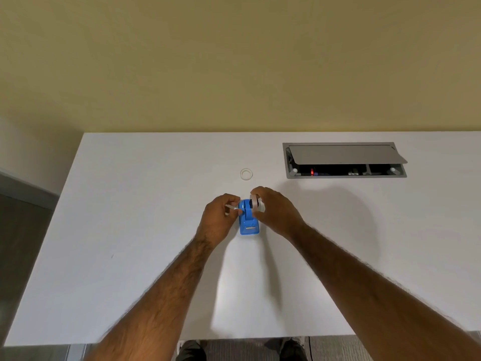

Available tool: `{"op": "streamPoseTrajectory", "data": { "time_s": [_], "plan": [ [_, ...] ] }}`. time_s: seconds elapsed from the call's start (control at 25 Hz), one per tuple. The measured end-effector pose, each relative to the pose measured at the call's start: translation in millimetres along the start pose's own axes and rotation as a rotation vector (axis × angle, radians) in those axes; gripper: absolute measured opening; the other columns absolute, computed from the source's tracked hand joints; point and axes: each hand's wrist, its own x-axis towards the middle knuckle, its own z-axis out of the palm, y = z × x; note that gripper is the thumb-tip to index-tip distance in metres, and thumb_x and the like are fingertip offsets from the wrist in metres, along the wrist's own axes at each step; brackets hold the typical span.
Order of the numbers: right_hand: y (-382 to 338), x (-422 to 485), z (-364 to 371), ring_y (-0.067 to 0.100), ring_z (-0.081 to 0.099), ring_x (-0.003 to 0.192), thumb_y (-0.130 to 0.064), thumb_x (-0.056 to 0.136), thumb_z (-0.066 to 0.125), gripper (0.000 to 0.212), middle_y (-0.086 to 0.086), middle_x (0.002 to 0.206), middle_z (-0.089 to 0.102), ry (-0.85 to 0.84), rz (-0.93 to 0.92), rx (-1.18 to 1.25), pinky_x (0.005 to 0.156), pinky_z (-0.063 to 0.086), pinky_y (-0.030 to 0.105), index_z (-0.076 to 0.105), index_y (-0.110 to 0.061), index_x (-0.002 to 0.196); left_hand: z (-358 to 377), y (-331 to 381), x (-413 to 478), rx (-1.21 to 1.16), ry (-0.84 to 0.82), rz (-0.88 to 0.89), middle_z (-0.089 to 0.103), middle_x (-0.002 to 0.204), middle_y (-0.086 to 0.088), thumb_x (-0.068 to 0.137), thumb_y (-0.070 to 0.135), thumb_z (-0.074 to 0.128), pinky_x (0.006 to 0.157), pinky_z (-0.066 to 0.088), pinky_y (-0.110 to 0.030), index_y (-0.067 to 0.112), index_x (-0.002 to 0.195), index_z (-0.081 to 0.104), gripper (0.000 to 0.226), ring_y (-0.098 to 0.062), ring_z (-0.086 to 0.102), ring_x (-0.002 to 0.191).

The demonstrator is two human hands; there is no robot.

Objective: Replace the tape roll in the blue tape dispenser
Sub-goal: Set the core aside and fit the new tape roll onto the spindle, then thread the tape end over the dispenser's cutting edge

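The table (130, 230) lies bare to my left and near me, while past the blue dispenser (249, 226) sit a small ring (246, 174) and, rightward, an open cable box (343, 155).

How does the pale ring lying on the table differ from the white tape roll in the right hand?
The thin pale ring lies flat on the white table, untouched; the white tape roll stands on edge, gripped by the right hand at the blue plastic tape dispenser. The ring is a thin band, seemingly an empty core; the roll is thicker-walled. Both are round and whitish.
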Motion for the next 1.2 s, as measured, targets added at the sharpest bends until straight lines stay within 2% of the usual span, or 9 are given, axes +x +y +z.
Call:
{"op": "streamPoseTrajectory", "data": {
  "time_s": [0.16,0.32,0.44,0.68,1.2],
  "plan": [
    [4.3,5.6,15.8,0.014,0.059,0.081,-0.024,0.08,0.061,0.028,-0.004,0.099,0.065,0.012,-0.013,0.009,0.074,0.055,0.031,0.05,-0.025,0.105,11.1,-13.4,1.3,0.043,0.005,-0.038,0.069,0.098,0.005,0.091,0.016,0.067,0.075,0.047,-0.021,0.021,0.104,0.069,0.014,-0.015,0.063,0.088],
    [5.3,10.4,25.7,0.014,0.06,0.079,-0.028,0.081,0.064,0.028,-0.003,0.097,0.065,0.018,-0.025,-0.007,0.073,0.055,0.028,0.051,-0.024,0.106,20.8,-18.0,2.3,0.034,0.024,-0.082,0.068,0.099,0.008,0.091,0.014,0.065,0.07,0.039,-0.007,0.02,0.106,0.069,0.016,-0.004,0.06,0.085],
    [7.0,9.8,29.0,0.015,0.059,0.079,-0.025,0.08,0.065,0.031,-0.001,0.099,0.064,0.01,-0.02,0.019,0.074,0.055,0.03,0.052,-0.022,0.107,22.6,-16.2,1.4,-0.001,0.033,-0.104,0.066,0.093,0.012,0.09,0.012,0.066,0.065,0.041,-0.002,0.023,0.101,0.067,0.016,0.001,0.06,0.08],
    [6.5,8.3,32.7,0.021,0.06,0.083,-0.022,0.081,0.066,0.036,0.006,0.107,0.057,-0.005,0.007,0.056,0.075,0.053,0.032,0.052,-0.018,0.113,22.9,-15.9,6.7,-0.012,0.032,-0.125,0.066,0.092,0.012,0.089,0.014,0.069,0.066,0.039,-0.006,0.021,0.103,0.068,0.016,0.001,0.06,0.079],
    [4.5,1.2,34.1,0.022,0.06,0.088,-0.026,0.083,0.066,0.039,0.006,0.114,0.054,-0.045,0.019,0.05,0.076,0.053,0.032,0.053,-0.018,0.119,23.3,-15.1,3.6,-0.036,0.025,-0.121,0.069,0.098,0.003,0.088,0.013,0.069,0.071,0.043,-0.012,0.017,0.105,0.069,0.018,-0.014,0.063,0.087]
  ]
}}
